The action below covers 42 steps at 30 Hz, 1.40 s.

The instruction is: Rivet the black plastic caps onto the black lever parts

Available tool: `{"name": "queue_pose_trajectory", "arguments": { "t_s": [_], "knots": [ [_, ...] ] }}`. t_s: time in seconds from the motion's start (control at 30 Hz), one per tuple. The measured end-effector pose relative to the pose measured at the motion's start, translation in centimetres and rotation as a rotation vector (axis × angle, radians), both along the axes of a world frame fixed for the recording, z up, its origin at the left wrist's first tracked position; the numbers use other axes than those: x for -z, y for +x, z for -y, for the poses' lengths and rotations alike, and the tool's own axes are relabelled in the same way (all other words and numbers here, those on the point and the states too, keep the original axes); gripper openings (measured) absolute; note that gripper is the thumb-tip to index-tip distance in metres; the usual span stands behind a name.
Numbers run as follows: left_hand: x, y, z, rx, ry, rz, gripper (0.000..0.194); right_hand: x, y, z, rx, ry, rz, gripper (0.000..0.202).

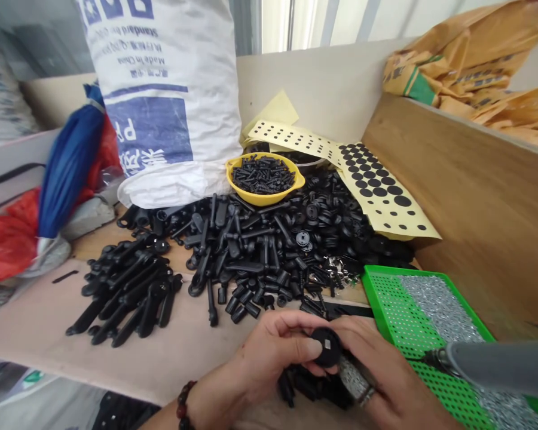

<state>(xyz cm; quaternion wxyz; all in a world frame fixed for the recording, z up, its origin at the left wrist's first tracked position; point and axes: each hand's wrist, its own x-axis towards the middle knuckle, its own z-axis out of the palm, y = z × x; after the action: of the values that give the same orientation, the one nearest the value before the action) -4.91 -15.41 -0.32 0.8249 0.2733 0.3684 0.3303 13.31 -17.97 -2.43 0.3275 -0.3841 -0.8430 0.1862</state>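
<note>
A round black plastic disc (327, 347) with a small metal square at its centre is gripped low in the frame, just above the counter (45, 322). It is pinched between the left hand (275, 349), thumb on its face, and the right hand (376, 364), fingers closed over its right edge; a ring is worn on the right hand. More black parts (302, 385) are seen under the hands. A green perforated tray (388, 298) of small silver screws lies just right. A grey tool (497, 365) is laid across the tray. Behind, piles of black handles (130, 289), a yellow bowl (263, 177) of black screws, yellow sticker sheets (376, 191) and a white sack (161, 95) are seen.
</note>
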Motion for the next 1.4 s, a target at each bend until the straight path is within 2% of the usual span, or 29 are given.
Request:
{"name": "queue_pose_trajectory", "arguments": {
  "t_s": [0.1, 0.2, 0.3, 0.47, 0.73, 0.97, 1.17, 1.4],
  "knots": [
    [0.2, -0.2, 0.1, 0.022, 0.012, -0.012, 0.035, -0.3, 0.0, 0.1, -0.028, -0.078, -0.038, 0.038],
    [0.4, -0.3, 0.2, 0.071, 0.039, -0.018, 0.037, -0.3, 0.2, 0.3, -0.035, -0.092, -0.06, 0.031],
    [0.5, -0.2, 0.3, 0.094, 0.031, -0.026, 0.036, 0.3, 0.5, 0.5, 0.023, 0.005, -0.073, 0.027],
    [0.2, 0.3, 0.7, 0.044, -0.048, -0.003, 0.032, 1.2, 0.4, 1.2, 0.141, 0.247, -0.025, 0.029],
    [-0.3, 0.6, 1.2, 0.034, -0.107, -0.004, 0.029, 1.5, 0.0, 2.1, 0.222, 0.257, -0.022, 0.03],
    [-0.2, -0.4, 3.1, -0.04, -0.095, -0.174, 0.017, 2.5, -1.5, 3.7, 0.203, 0.227, -0.02, 0.031],
    [0.8, -2.9, 5.7, -0.162, -0.157, -0.242, 0.022, 3.0, -3.6, 4.1, 0.071, 0.227, 0.002, 0.033],
    [2.0, -5.4, 8.0, -0.292, -0.188, -0.277, 0.026, 4.6, -5.9, 5.3, -0.01, 0.081, -0.058, 0.034]
  ]
}}
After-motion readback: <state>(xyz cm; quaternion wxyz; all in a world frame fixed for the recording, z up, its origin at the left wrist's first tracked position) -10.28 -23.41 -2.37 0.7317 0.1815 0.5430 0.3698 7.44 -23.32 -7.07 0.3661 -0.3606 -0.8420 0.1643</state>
